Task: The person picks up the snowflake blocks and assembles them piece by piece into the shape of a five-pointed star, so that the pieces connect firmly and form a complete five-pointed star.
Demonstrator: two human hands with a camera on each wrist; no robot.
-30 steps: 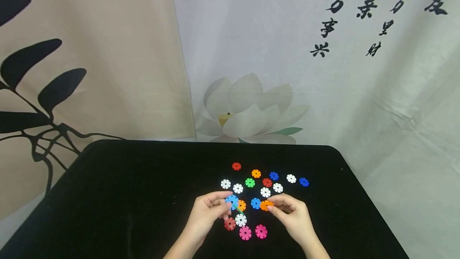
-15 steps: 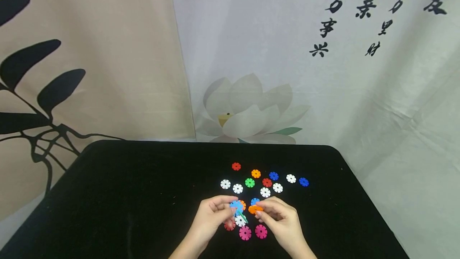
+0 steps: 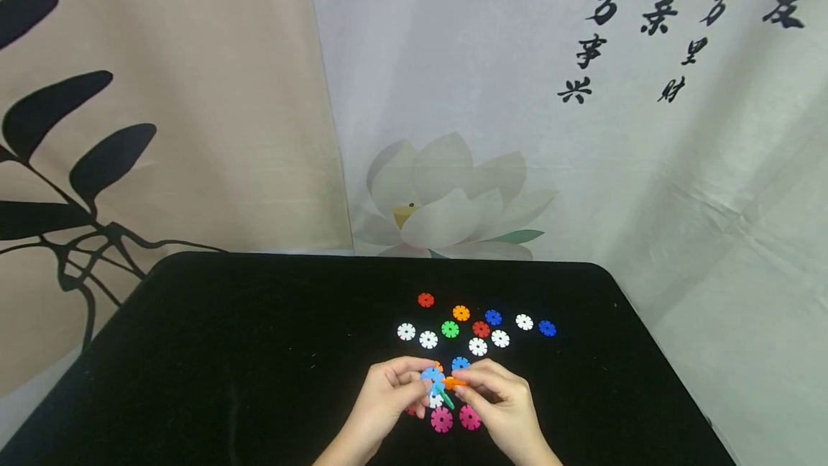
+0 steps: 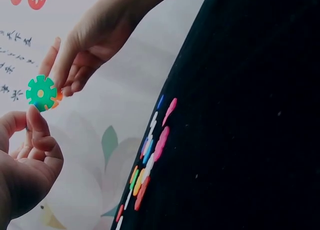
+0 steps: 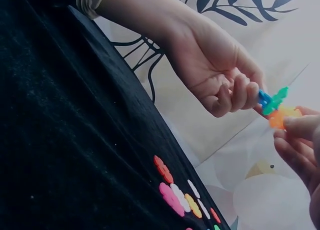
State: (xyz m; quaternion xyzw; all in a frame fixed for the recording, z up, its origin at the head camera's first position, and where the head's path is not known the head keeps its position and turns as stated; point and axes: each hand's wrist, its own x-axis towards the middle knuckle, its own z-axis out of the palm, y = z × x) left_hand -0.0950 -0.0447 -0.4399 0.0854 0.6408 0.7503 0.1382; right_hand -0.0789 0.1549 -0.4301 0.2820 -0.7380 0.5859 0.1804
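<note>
In the head view, my left hand [image 3: 391, 398] pinches a light blue notched interlocking disc [image 3: 431, 377] between thumb and fingers. A green interlocking disc [image 4: 41, 93] is joined to the blue one, standing crosswise to it. My right hand [image 3: 504, 405] pinches an orange interlocking disc [image 3: 455, 382], turned nearly edge-on. Its edge meets the blue and green pair between the two hands. From the right wrist, the orange disc [image 5: 282, 118] shows against the green one, and the blue disc [image 5: 264, 98] sits at my left fingertips. Both hands are raised above the table.
Several loose notched discs lie on the black-covered table [image 3: 259, 358], including a white disc [image 3: 406, 331], a green disc [image 3: 450, 329] and a dark blue disc [image 3: 547, 328]. Two pink discs, one being this pink disc [image 3: 442, 420], lie nearest me. A printed curtain [image 3: 453, 56] hangs behind.
My right hand has moved left with the orange disc, which turned edge-on and now meets the joined pair. My left hand has shifted slightly right and toward me. The loose discs stayed put.
</note>
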